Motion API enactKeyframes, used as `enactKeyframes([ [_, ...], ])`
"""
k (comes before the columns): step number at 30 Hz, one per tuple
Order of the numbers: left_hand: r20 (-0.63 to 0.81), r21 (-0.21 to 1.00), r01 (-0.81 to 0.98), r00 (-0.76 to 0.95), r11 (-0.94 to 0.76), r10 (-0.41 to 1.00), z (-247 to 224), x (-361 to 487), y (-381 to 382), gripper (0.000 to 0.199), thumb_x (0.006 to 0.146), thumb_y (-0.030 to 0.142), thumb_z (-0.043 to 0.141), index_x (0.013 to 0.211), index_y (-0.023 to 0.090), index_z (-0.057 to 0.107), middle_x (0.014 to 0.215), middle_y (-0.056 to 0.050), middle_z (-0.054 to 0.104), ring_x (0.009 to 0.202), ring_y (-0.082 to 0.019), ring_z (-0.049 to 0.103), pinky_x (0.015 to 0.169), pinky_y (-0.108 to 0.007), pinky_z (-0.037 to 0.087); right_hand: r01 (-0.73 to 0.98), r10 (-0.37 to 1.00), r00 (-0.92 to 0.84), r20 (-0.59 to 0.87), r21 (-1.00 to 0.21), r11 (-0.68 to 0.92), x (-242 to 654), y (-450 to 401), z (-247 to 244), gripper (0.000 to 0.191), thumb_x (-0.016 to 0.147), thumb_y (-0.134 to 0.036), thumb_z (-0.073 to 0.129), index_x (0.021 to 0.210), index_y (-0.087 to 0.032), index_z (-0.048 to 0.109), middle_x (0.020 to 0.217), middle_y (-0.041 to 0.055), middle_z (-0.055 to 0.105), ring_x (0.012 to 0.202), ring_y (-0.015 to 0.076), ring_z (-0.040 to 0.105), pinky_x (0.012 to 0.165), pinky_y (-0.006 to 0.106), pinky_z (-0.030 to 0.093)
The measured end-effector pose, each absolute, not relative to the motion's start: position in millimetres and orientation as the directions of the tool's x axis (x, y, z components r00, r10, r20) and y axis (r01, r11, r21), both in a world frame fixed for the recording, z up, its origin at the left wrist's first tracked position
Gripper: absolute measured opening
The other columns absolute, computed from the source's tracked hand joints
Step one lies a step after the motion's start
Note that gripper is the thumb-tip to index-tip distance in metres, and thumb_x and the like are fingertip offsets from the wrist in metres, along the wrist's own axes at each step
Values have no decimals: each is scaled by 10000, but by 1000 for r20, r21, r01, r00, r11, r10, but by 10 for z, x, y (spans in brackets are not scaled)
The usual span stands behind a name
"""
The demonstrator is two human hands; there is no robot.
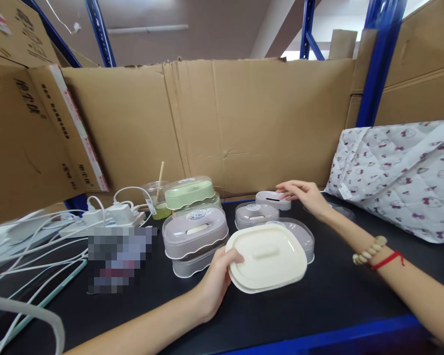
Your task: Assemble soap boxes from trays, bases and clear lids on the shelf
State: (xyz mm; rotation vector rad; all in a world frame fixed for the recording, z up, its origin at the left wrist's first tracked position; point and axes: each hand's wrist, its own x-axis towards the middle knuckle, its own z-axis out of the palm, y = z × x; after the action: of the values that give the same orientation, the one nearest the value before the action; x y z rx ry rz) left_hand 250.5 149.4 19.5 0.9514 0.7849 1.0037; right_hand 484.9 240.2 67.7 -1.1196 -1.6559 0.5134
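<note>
My left hand (218, 276) grips the left edge of a cream oval plastic lid (266, 276) with a raised bar in its middle, holding it tilted above the table. Farther back, my right hand (309, 197) has its fingers stretched out over the right end of a small lilac container (268, 199) with a dark slot on top; whether they touch it I cannot tell. In front of it stands a lilac box with a clear cover (257, 215). Another lilac box with a clear cover (305, 236) is partly hidden behind the cream lid.
Left of the lid are stacked lilac boxes (196, 229) and green ones (190, 194). Behind them is a cup (162, 212) with a stick. White cables and a power strip (113, 217) fill the left. A quilted patterned bag (399, 177) and cardboard walls (259, 128) border the table.
</note>
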Motion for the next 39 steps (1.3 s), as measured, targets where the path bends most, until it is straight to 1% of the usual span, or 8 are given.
enactKeyframes([
  [4, -331, 866, -276, 307, 417, 892, 226, 2451, 1530, 320, 451, 201, 531, 763, 128, 531, 713, -2, 592, 705, -139, 549, 630, -215, 436, 854, 777, -21, 629, -392, 341, 5230, 2700, 423, 335, 697, -394, 548, 948, -206, 664, 1045, 96, 644, 975, 276, 594, 857, 459, 449],
  [9, -335, 895, -133, 429, 426, 839, 285, 2454, 1526, 341, 539, 239, 570, 851, 103, 570, 701, -36, 627, 677, -177, 588, 668, -260, 442, 964, 888, -173, 426, -111, 241, 5210, 2763, 228, 343, 743, -340, 560, 1031, -163, 618, 1169, 137, 578, 1088, 303, 538, 905, 474, 417],
  [15, -191, 874, -265, 584, 408, 789, 285, 2478, 1545, 362, 853, 242, 433, 1122, 50, 579, 929, -119, 674, 820, -179, 640, 836, -282, 445, 947, 900, -92, 426, -244, 211, 5156, 2723, 247, 226, 735, -376, 589, 871, -195, 598, 985, 108, 623, 909, 270, 591, 775, 395, 466],
  [20, -199, 814, -364, 556, 452, 807, 274, 2500, 1578, 431, 923, 299, 402, 1304, 105, 457, 1051, -95, 656, 907, -151, 636, 918, -290, 440, 875, 819, 88, 567, -437, 209, 5152, 2671, 317, 213, 671, -391, 637, 788, -215, 610, 922, 97, 607, 900, 286, 561, 788, 439, 449],
  [25, -145, 802, -395, 599, 448, 787, 264, 2496, 1586, 488, 922, 425, 360, 1281, 120, 488, 1147, -102, 615, 998, -149, 611, 949, -268, 427, 556, 681, 233, 694, -669, 492, 5003, 2537, 535, 462, 515, -584, 687, 752, -194, 619, 1023, 106, 534, 929, 245, 541, 859, 428, 444],
  [32, -92, 781, -420, 654, 462, 751, 230, 2477, 1625, 787, 832, 655, 158, 1302, 106, 468, 1191, -138, 581, 1140, -183, 532, 1007, -288, 371, 283, 777, -441, 450, -752, 596, 4916, 2229, 835, 261, 488, -339, 793, 658, -179, 676, 898, 49, 592, 846, 153, 564, 815, 344, 449],
  [36, -61, 769, -445, 664, 459, 746, 206, 2470, 1640, 790, 788, 697, 348, 1295, 104, 474, 1169, -142, 594, 1144, -218, 527, 1000, -312, 379, 303, 660, -676, 327, -694, 653, 4883, 2125, 864, 226, 512, -308, 800, 671, -182, 700, 932, 57, 588, 909, 160, 552, 863, 344, 424],
  [39, -118, 779, -422, 629, 465, 768, 211, 2467, 1622, 571, 822, 480, 536, 1247, 99, 513, 1093, -112, 636, 1063, -206, 576, 962, -305, 410, 283, 605, -746, 278, -690, 666, 4847, 2106, 861, 317, 535, -451, 783, 670, -176, 703, 962, 64, 563, 926, 163, 539, 856, 324, 421],
])
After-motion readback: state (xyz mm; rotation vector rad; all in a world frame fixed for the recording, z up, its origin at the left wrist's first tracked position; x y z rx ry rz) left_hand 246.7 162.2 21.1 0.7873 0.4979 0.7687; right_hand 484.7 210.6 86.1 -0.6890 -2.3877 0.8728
